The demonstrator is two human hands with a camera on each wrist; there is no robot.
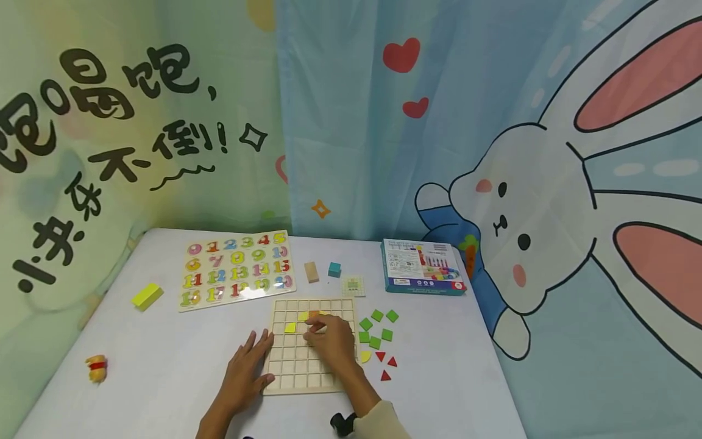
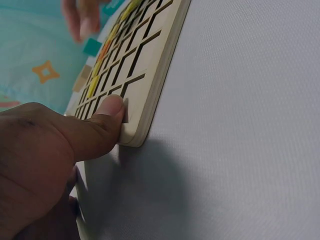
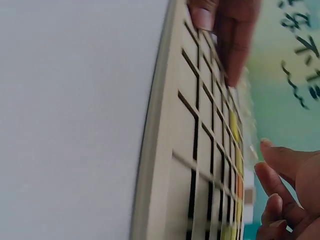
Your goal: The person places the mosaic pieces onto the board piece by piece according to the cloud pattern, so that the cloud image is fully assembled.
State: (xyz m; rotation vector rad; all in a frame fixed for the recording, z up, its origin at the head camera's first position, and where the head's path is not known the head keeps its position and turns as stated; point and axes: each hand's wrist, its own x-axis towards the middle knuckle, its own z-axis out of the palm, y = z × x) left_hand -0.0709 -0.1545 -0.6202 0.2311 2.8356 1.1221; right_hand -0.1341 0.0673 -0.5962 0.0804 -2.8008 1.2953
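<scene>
Meanwhile, the left hand (image 1: 247,371) lies flat, fingers straight, against the grid board (image 1: 298,366), apparently steadying it. The right hand (image 1: 331,341) rests over the tiles; its grip cannot be made out.

Grid board (image 2: 150,75) pale matt wood; table cover (image 2: 250,125) seemingly woven cloth.

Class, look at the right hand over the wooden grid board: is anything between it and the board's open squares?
Nothing visible. The right hand rests directly on the grid board, beside yellow tiles already placed; the left hand steadies its edge.
</scene>
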